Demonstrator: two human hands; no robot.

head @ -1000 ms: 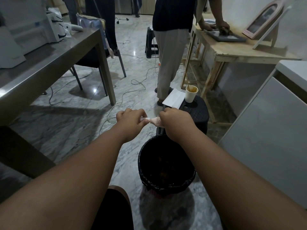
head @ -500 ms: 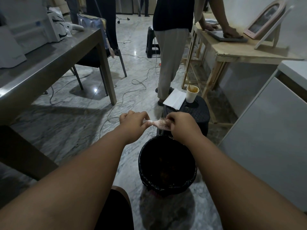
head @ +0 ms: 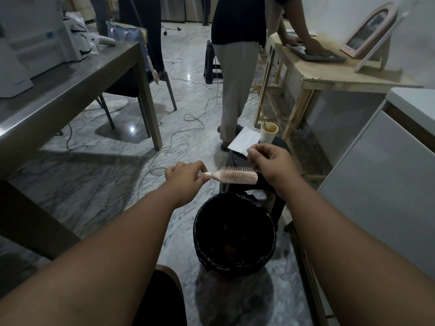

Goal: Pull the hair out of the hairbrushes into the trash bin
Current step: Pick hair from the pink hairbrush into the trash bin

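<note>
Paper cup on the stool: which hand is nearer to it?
Right. The right hand is just in front of the paper cup; the left hand holds the hairbrush handle, farther left.

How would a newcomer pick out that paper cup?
Start at the black-lined trash bin on the marble floor; right behind it stands a dark stool. On its far edge, beside a white paper sheet, sits the cup: pale, upright, brown-stained inside, holding a thin stick.

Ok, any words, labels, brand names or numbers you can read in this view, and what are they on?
No text can be read.
On the white machine on the grey table: a small blue mark, too blurred to read.
On the hairbrush, paper cup and trash bin: no print shows.
</note>
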